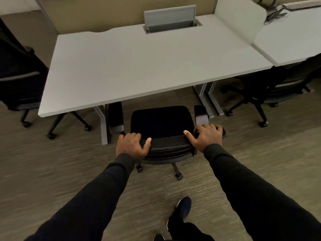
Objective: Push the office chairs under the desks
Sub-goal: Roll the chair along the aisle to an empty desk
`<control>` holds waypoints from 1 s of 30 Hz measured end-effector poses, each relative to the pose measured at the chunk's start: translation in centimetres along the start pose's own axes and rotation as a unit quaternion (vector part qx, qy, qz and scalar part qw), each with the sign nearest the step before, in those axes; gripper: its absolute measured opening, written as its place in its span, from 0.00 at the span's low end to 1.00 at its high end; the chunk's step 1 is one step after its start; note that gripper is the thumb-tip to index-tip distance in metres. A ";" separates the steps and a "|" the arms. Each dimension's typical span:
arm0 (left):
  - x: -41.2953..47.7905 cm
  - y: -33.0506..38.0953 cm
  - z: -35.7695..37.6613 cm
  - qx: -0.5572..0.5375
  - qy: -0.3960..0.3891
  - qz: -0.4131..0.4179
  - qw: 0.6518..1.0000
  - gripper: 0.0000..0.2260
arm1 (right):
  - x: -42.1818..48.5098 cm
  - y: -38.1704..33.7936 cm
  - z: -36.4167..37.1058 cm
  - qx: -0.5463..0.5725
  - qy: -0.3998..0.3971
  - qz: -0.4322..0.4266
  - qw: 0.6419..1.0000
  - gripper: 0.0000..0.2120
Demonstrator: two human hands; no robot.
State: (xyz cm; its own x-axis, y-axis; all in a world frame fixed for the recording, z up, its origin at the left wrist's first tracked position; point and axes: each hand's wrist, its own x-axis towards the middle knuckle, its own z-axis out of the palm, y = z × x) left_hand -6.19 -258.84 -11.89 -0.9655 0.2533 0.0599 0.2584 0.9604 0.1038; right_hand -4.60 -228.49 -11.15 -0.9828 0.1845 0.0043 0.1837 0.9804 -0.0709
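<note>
Gripping: both hands clasp the top edge of the black office chair's backrest [167, 142], one at each end.
Left hand [132, 145]: fingers curl over the far side of the backrest's left end, thumb lying along the mesh rim; closed on the chair.
Right hand [206, 136]: fingers spread over the backrest's right end, thumb pointing inward along the rim; closed on the chair.
Sleeves: dark long sleeves run from both wrists down to the bottom corners of the view.
Chair [162, 120]: centred in front of the white table [139, 66], facing it; the seat's front edge lies at or just under the table's near edge, most of the seat outside it.
Armrests: left armrest [116, 117] and right armrest [201, 114] both have their front tips at the table's near edge.
Casters: two rear casters [178, 176] show on the floor behind the seat.
Room under the table: open carpet between the grey table legs [206, 100]; the left leg [103, 126] stands just beside the left armrest.
Table top: bare, with a raised grey cable flap [171, 17] at the back edge.
Neighbours: another black chair [19, 84] stands at the left, partly beside the table's left edge; a third [274, 87] sits under the adjoining table [291, 44] at the right.
Floor [52, 171]: brown striped carpet, open behind the chair; one dark shoe [183, 206] is planted there.
</note>
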 end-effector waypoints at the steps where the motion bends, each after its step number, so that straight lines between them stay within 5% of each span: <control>1: 0.8 -0.3 0.2 -0.002 0.001 -0.007 1.000 0.25 | 1.2 -0.3 0.0 -0.001 -0.006 -0.009 1.000 0.34; 30: 17.2 -11.3 0.1 -0.013 -0.020 -0.058 0.998 0.25 | 20.9 -10.8 -0.2 -0.016 -0.061 -0.070 0.996 0.37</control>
State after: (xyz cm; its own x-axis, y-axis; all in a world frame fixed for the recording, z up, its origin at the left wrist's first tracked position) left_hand -25.69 -265.32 -12.17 -0.9893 0.1459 0.0059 0.1454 0.9804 0.1330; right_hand -27.10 -235.23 -10.10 -0.9932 0.0385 -0.1099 0.0437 0.9980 -0.0456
